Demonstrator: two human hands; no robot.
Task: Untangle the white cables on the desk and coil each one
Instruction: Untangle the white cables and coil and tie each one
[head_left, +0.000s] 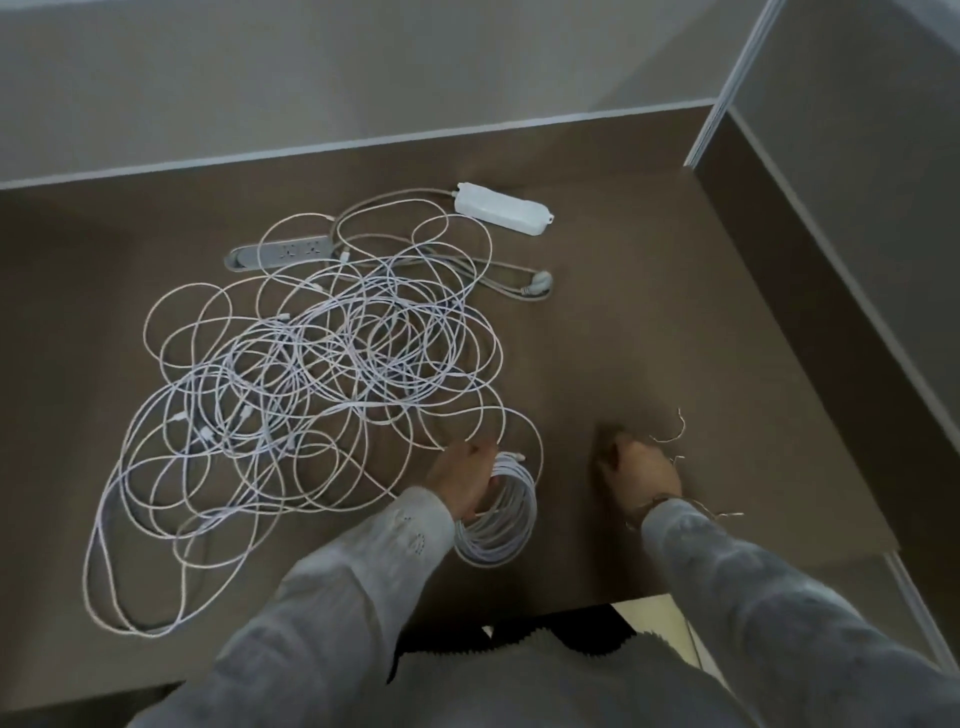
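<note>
Here, the thin white braided cables (311, 374) sprawl in one big tangle across the left and centre of the frame, loops crossing loops on the dark brown desk top (649, 322), with small connector ends poking out in several places. One length is already gathered: a neat round coil of white cable (501, 514) sits at lower centre, at the tangle's near right edge. Your left hand (465, 480) holds that coil, fingers curled through its ring, and a strand runs from the coil up and back into the mess.

So you appear to be on the coiling step for the first cable, with most of the pile untouched. The task is early, by my reading. The next move calls for freeing the trailing strand from the loops it crosses, then fastening or setting the coil aside, well clear of the rest.

Your right hand (639, 475) rests on the desk at lower right, fingers bent down toward the surface. Thin pale wire ties (670, 436) lie around it; whether you pinch one, I cannot tell.

Beyond the tangle, toward upper centre, lie a grey power strip (280, 252), a white rectangular plastic box (501, 208) and a grey plug on a thicker cord (535, 286). That cord threads under the white loops, so pull gently there.
</note>
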